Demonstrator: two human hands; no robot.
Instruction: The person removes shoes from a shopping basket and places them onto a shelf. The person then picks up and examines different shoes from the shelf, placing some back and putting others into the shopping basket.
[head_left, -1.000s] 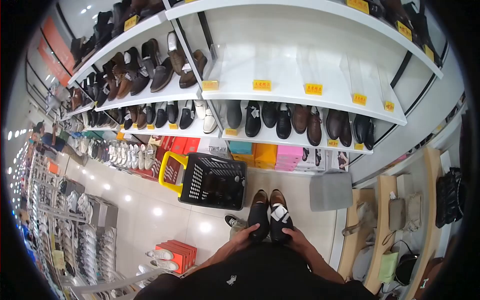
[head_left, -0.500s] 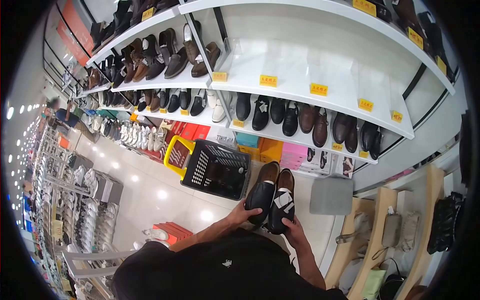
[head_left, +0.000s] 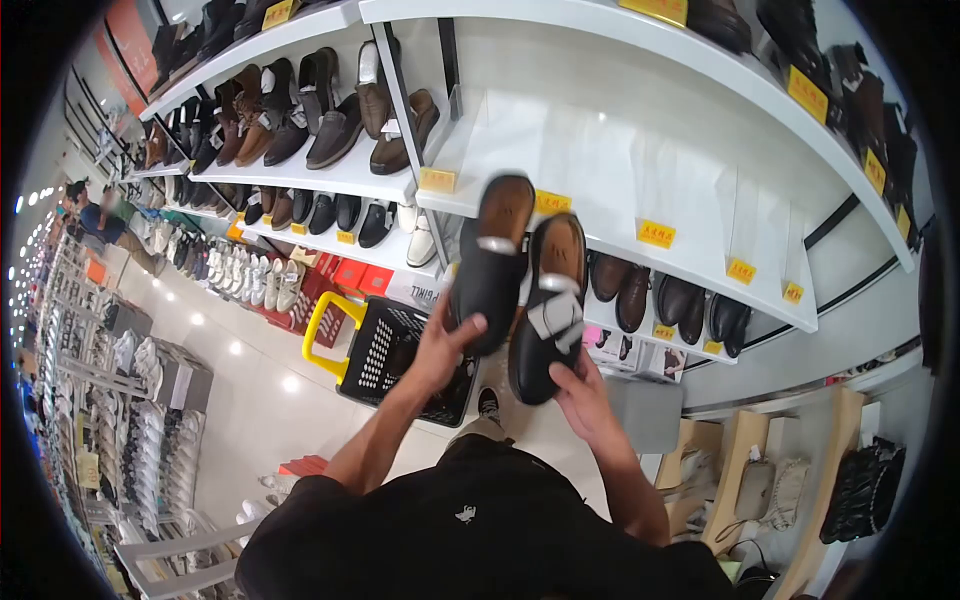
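Observation:
A pair of black slip-on shoes with tan insoles is held up before the white shelf (head_left: 600, 195), one shoe in each hand. My left hand (head_left: 447, 345) is closed around the toe end of the left shoe (head_left: 490, 285), thumb on its upper. Around the toe of the right shoe (head_left: 547, 345), my right hand (head_left: 585, 395) is closed in the same way. A white tag lies across the right shoe's upper. Both heels point up toward the shelf edge, where the left shoe overlaps a yellow price label (head_left: 553, 202).
Below the shoes stands a black shopping basket (head_left: 385, 340) with a yellow handle (head_left: 318, 330). Several brown and black shoes (head_left: 620, 285) line the lower shelf. A grey stool (head_left: 645, 415) is at right, near wooden racks with bags (head_left: 770, 480). A person (head_left: 105, 225) is far left.
Both hands have lifted the shoes upward and forward, from above the floor beside the basket to the front of the shelf. The view has shifted slightly.

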